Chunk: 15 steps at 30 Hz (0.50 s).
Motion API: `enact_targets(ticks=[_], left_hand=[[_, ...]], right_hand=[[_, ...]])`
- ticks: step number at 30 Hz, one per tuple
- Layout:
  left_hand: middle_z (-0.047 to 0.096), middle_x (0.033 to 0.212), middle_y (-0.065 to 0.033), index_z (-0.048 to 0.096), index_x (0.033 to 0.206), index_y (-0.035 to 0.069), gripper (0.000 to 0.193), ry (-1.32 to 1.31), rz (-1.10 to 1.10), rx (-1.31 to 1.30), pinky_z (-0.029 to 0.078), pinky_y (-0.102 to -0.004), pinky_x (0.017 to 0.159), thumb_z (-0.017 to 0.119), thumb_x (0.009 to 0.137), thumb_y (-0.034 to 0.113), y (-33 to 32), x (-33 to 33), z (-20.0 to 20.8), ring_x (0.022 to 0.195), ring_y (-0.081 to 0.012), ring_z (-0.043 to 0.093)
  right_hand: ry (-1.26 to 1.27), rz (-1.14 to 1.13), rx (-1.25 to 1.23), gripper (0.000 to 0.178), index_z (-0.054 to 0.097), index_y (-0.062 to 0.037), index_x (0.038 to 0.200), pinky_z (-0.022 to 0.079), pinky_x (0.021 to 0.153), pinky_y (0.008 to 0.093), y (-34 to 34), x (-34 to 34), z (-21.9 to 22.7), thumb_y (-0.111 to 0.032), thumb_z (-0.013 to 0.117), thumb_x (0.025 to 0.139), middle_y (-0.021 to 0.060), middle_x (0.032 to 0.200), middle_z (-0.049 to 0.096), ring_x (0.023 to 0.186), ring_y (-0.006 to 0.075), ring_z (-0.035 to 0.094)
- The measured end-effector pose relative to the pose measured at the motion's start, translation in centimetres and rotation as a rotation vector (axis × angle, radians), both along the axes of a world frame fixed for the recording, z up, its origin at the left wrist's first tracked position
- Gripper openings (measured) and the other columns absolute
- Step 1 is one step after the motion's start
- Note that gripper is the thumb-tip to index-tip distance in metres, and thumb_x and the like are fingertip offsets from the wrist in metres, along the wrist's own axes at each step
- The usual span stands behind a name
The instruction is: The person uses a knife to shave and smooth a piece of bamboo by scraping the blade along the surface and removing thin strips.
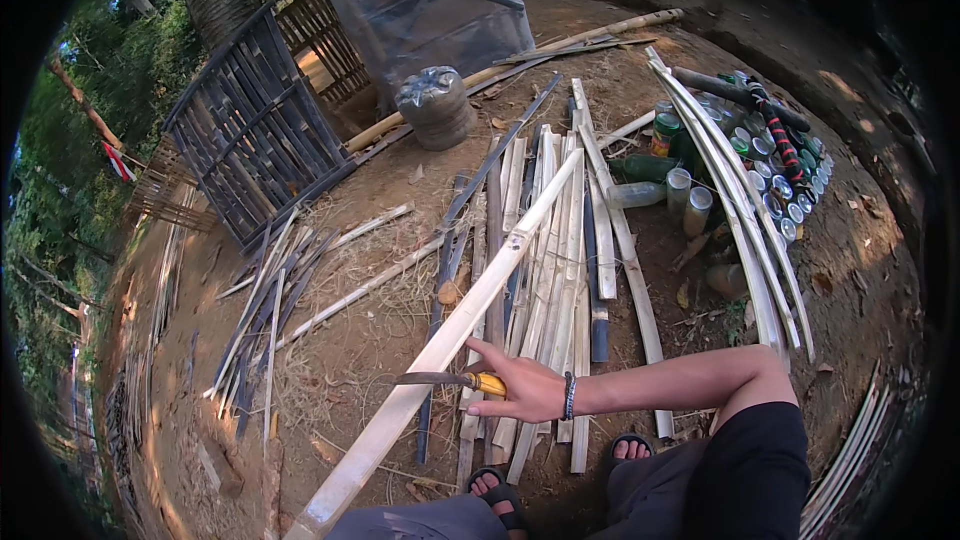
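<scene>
A long pale bamboo slat (408, 402) slants from beside my left thigh up and away over the other strips. My right hand (532, 392) is closed round the yellow handle of a knife (432, 378), its thumb stretched along the near side. The dark blade points left and lies across the slat's upper face, and my index finger reaches to the slat's edge. My left hand is out of view, and so is the slat's near end. Beneath the slat, many split bamboo strips (545, 310) lie side by side on the ground before my sandalled feet.
Glass jars and bottles (697, 205) stand to the right, near long bent strips (735, 210). A dark slatted gate (250, 135) leans at the far left, beside a plastic-covered container (435, 108). More strips (275, 305) and curly shavings (370, 315) lie on the dirt.
</scene>
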State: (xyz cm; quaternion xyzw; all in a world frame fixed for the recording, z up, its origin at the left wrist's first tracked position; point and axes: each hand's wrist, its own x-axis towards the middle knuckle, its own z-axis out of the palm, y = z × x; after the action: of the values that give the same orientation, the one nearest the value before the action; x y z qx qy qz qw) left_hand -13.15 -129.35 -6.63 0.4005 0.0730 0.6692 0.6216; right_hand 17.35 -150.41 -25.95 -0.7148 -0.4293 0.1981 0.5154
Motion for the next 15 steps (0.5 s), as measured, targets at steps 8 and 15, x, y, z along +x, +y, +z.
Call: enact_targets(ticks=[8, 15], left_hand=[[0.045, 0.06, -0.0026, 0.06, 0.086, 0.008, 0.035, -0.14, 0.11, 0.248, 0.034, -0.0286, 0.051, 0.047, 0.088, 0.04, -0.5, 2.8, -1.3, 0.052, -0.0172, 0.041], [0.054, 0.079, -0.008, 0.049, 0.1, 0.001, 0.029, -0.017, 0.286, -0.151, 0.046, -0.0357, 0.073, 0.044, 0.091, 0.028, -4.1, 9.9, -1.0, 0.076, -0.0202, 0.056]], right_hand=[[0.016, -0.025, -0.134, 0.049, 0.046, -0.0043, 0.109, 0.047, 0.061, 0.0507, -1.9, -0.5, -0.2, -0.051, 0.046, 0.095, 0.0203, 0.058, 0.055, 0.061, 0.044, 0.059], [0.138, -0.039, -0.061, 0.05, 0.05, -0.0006, 0.093, 0.044, 0.064, 0.0501, 0.5, 0.3, -1.2, -0.048, 0.037, 0.099, 0.0223, 0.063, 0.055, 0.067, 0.0426, 0.059]])
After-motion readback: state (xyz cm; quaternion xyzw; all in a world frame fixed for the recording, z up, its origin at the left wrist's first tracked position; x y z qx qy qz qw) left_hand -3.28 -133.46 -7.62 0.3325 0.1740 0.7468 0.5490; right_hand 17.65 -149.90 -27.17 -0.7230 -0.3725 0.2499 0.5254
